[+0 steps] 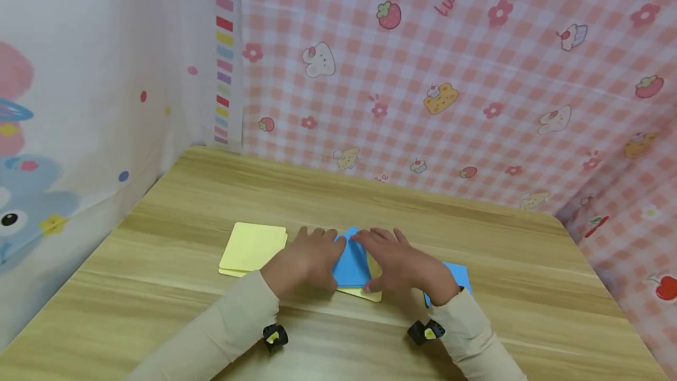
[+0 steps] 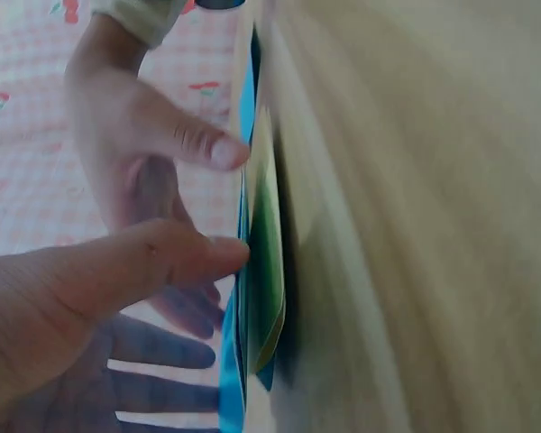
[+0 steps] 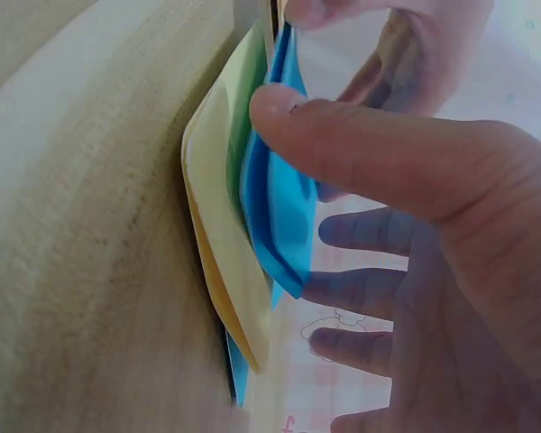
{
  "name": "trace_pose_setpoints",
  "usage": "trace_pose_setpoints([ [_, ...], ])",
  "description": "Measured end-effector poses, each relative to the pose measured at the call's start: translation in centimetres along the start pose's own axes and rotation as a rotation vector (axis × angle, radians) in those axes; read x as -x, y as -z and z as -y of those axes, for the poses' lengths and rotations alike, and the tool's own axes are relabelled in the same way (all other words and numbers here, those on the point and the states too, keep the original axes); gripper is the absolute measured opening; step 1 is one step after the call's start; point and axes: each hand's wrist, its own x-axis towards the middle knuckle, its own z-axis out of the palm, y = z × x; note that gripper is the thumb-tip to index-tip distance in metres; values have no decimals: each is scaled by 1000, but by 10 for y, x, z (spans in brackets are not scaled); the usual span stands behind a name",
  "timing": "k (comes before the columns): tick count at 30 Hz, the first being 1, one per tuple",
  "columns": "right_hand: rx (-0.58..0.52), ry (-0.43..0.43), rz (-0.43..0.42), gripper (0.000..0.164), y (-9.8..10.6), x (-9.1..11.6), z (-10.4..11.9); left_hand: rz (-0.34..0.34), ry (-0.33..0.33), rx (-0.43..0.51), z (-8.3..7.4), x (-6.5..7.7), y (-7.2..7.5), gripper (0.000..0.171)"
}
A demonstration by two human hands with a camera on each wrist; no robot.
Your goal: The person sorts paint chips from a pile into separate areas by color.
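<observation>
A small pile of blue cards [image 1: 351, 264] lies in the middle of the table, slightly skewed over yellow cards [image 1: 373, 296] whose near corner sticks out. My left hand [image 1: 311, 256] holds the left side of the blue pile, thumb at the near edge and fingers toward the far one. On the opposite side, my right hand [image 1: 400, 260] holds it likewise; in the right wrist view its thumb [image 3: 343, 144] meets the near edge of the blue cards [image 3: 293, 212]. The layers stand slightly apart there. Part of the pile is hidden under both hands.
Left of my hands lies a stack of yellow cards [image 1: 254, 246], a little uneven. More blue cards [image 1: 459, 276] lie to the right, partly covered by my right wrist. Patterned cloth walls [image 1: 423, 75] enclose the wooden table [image 1: 328, 340] at the back and sides.
</observation>
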Motion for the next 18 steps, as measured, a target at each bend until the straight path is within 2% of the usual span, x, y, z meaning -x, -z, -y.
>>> trace_pose_setpoints([
  [9,32,35,-93,88,4,1,-3,-13,-86,87,14,-8,8,78],
  [13,13,57,-151,87,16,8,-4,-71,-154,131,21,-6,16,76],
  [18,-18,115,-285,86,40,29,3,-186,-262,231,25,10,39,73],
])
